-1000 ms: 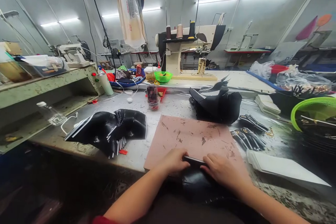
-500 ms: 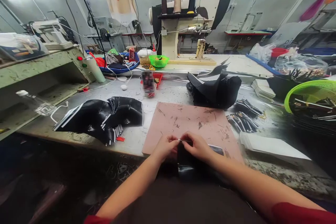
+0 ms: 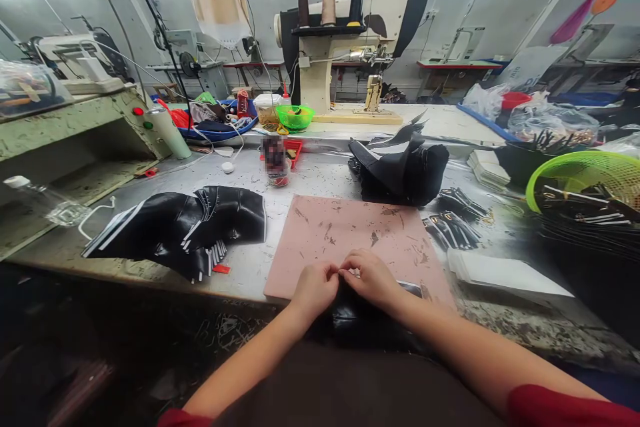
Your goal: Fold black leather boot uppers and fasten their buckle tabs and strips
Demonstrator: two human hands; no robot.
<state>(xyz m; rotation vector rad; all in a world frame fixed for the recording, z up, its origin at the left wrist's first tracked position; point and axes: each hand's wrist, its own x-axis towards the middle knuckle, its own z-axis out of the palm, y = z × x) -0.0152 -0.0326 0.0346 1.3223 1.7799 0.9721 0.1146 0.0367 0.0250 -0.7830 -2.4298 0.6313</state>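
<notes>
A glossy black leather piece [image 3: 345,310] hangs over the near edge of the pink cutting board [image 3: 330,227], its lower part dropping toward my lap. My left hand [image 3: 316,287] pinches its upper edge between thumb and fingers. Right beside it, my right hand [image 3: 371,277] grips the same edge, fingertips almost touching the left ones. A second black piece with a pale edge [image 3: 410,288] lies flat on the board, partly hidden by my right hand. The exact edge under my fingertips is too small to make out.
Black leather panels with white edges [image 3: 175,227] lie at left. Behind the board sits a stack of black pieces [image 3: 405,170]. Small black straps [image 3: 453,230], white sheets [image 3: 505,272] and a green basket [image 3: 537,180] are at right. A sewing machine [image 3: 320,73] stands at the back.
Both hands stay at the leather's edge, with the fingers slightly shifted. The hanging leather has folded lower, and the whole view has turned a little to the right.
</notes>
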